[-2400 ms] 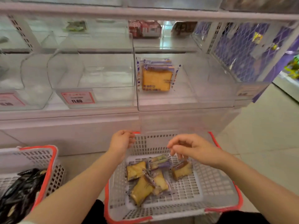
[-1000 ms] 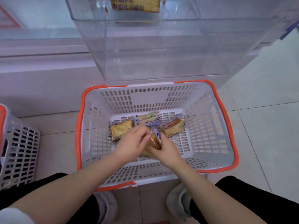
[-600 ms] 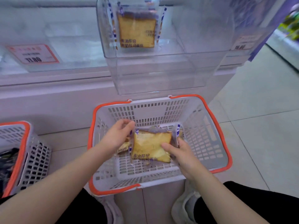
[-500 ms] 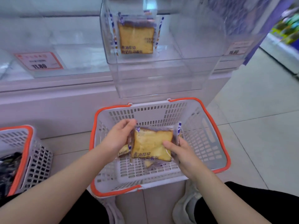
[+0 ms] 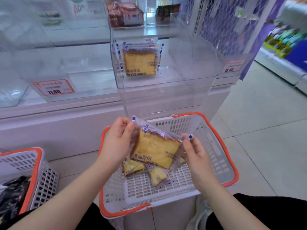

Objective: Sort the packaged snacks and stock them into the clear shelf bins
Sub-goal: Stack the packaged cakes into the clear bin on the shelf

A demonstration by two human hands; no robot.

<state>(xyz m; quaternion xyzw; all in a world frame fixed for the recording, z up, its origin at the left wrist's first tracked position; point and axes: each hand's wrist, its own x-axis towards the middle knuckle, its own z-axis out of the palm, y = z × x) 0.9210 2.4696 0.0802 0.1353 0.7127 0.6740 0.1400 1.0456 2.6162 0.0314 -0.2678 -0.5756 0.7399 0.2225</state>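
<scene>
Your left hand [image 5: 116, 140] is pinching top-left corner of clear-wrapped golden toast slice packet [image 5: 154, 149]; your right hand [image 5: 195, 153] is gripping its right edge, fingers curled. You're holding packet tilted above white slotted plastic basket with orange rim [image 5: 216, 136] (smaller toast packets [image 5: 146, 170] lying inside). Above basket, clear acrylic shelf bin [image 5: 191, 63] is holding matching upright packet [image 5: 139, 61].

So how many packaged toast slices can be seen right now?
4: one held toast pack pinched by the left hand and right hand, two in the basket at and, one in the clear bin at. More may be hidden.
</scene>
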